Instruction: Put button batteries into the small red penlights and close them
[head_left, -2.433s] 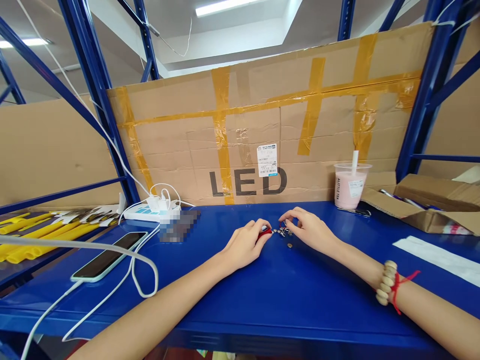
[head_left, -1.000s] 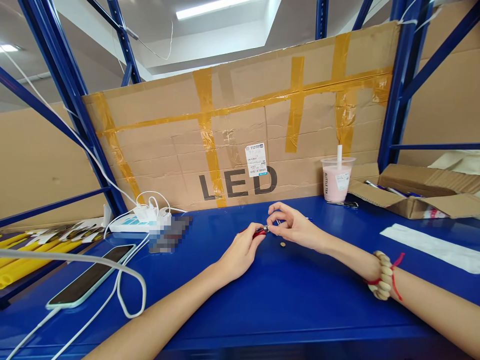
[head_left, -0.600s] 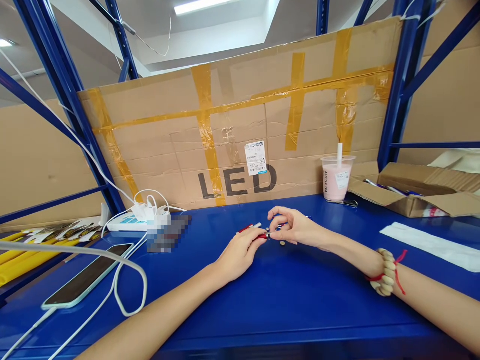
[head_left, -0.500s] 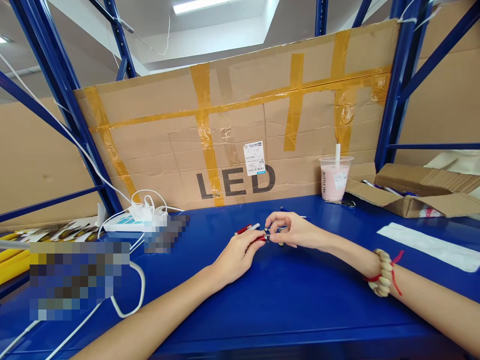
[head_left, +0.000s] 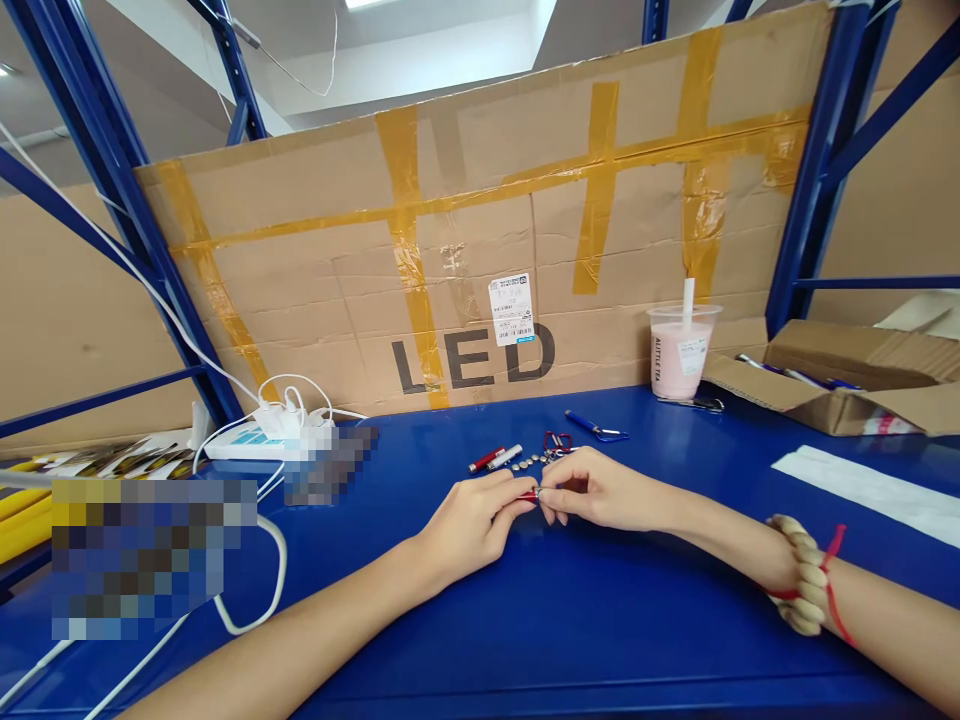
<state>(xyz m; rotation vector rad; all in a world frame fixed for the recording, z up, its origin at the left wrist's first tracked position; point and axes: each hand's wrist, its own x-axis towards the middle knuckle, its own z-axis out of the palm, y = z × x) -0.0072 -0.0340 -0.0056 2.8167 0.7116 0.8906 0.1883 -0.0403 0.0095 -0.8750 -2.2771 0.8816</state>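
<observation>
My left hand (head_left: 480,515) is closed on a small red metal tube (head_left: 529,496), much like the barrel of a mini flashlight. At the tube's right end the thumb and fingertips of my right hand (head_left: 592,490) pinch together over something small and silvery, too hidden to name. Just beyond the hands lie another red tube (head_left: 487,460) and a silver tube (head_left: 504,457), side by side. Several round silver button cells (head_left: 526,464) form a short row there. A red carabiner (head_left: 556,440) with small metal parts sits behind my right hand. Farther back is a blue tube (head_left: 583,421) with a blue carabiner.
A cup of pink drink (head_left: 681,352) stands at the back right, before an opened cardboard box (head_left: 840,405). A white paper strip (head_left: 874,495) lies right. On the left are a white power strip (head_left: 247,443) and cables (head_left: 283,570). Taped cardboard (head_left: 337,300) walls the back.
My right hand has come down and nearer, from above the small parts to the end of the red tube. The button cells and carabiners behind it now show more. The view has shifted slightly.
</observation>
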